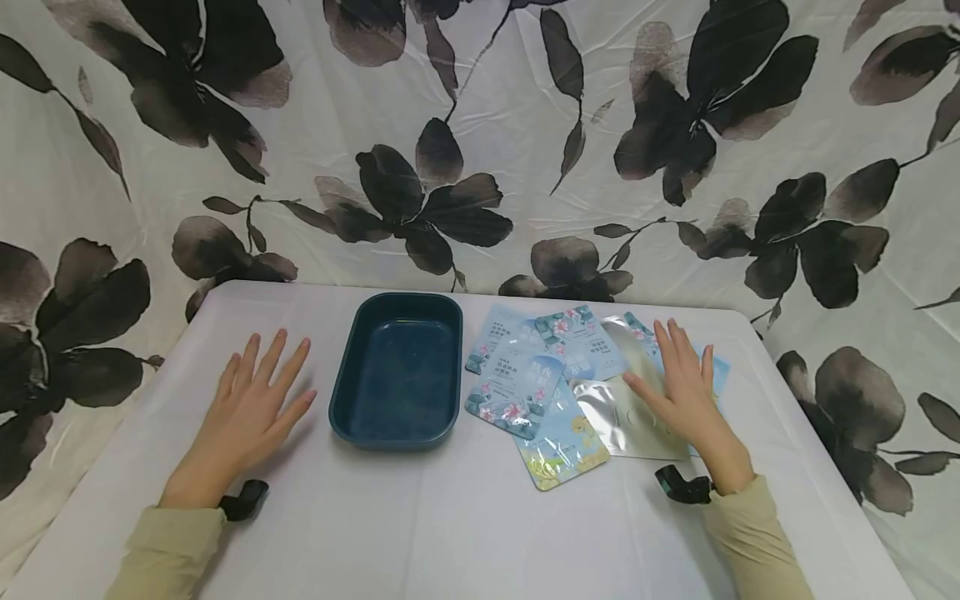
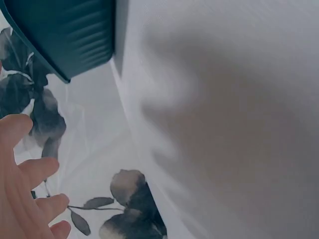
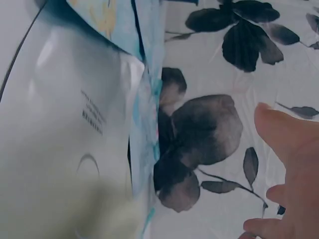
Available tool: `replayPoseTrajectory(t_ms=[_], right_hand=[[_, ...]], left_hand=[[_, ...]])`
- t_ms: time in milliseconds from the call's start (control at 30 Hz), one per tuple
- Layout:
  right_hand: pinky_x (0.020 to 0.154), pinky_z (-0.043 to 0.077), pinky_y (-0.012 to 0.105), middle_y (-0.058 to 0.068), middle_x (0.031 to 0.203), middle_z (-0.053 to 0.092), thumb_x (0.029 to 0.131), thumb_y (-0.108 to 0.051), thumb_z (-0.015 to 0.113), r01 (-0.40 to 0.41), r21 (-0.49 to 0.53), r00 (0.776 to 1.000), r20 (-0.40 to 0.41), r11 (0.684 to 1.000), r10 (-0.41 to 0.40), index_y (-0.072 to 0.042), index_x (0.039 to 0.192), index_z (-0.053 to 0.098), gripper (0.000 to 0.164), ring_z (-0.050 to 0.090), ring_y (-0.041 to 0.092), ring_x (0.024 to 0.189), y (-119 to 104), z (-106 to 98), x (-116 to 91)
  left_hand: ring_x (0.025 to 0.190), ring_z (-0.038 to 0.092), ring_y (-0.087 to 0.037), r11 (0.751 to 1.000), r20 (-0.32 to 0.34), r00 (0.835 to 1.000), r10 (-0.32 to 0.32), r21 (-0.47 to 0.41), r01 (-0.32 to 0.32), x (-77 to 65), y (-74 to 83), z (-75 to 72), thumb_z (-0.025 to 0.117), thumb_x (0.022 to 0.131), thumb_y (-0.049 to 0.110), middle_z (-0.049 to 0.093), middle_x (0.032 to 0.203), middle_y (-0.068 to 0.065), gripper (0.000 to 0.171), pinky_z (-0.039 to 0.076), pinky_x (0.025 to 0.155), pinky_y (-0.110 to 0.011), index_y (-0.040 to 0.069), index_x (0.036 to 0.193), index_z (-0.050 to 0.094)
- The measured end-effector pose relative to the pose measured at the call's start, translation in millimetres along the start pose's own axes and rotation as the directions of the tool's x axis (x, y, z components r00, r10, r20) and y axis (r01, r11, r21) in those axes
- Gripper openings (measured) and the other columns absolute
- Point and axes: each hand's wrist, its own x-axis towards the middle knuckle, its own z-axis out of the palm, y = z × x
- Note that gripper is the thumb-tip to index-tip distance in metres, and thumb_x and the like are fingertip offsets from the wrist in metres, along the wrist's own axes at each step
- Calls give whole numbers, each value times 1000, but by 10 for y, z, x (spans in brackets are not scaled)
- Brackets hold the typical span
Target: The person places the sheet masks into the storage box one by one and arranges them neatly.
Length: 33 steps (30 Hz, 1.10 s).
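Observation:
My left hand hovers with fingers spread over the white table, left of a dark teal plastic tray; nothing is in it. The left wrist view shows its fingers spread below the tray's corner. My right hand is held with straight, spread fingers over the right side of a loose pile of flat sachets. In that pile are blue floral sachets, a yellow-and-blue one and silver ones turned back side up. Printed text and a barcode show on a silver sachet in the right wrist view.
A white cloth covers the table. Behind it hangs a white curtain with dark flowers. The sachets overlap one another just right of the tray. Each wrist carries a small black camera.

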Motion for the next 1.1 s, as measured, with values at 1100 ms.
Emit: replayPoseTrajectory(t_ms=[1100], right_hand=[[109, 35, 51, 24, 150, 29, 104, -21, 51, -458, 745, 878, 297, 485, 375, -3, 156, 23, 62, 39, 37, 129, -704, 381, 333]], left_hand=[[152, -3, -33, 986, 169, 982, 79, -158, -52, 456, 437, 122, 51, 95, 63, 1, 165, -20, 97, 4, 120, -56, 2, 159, 9]])
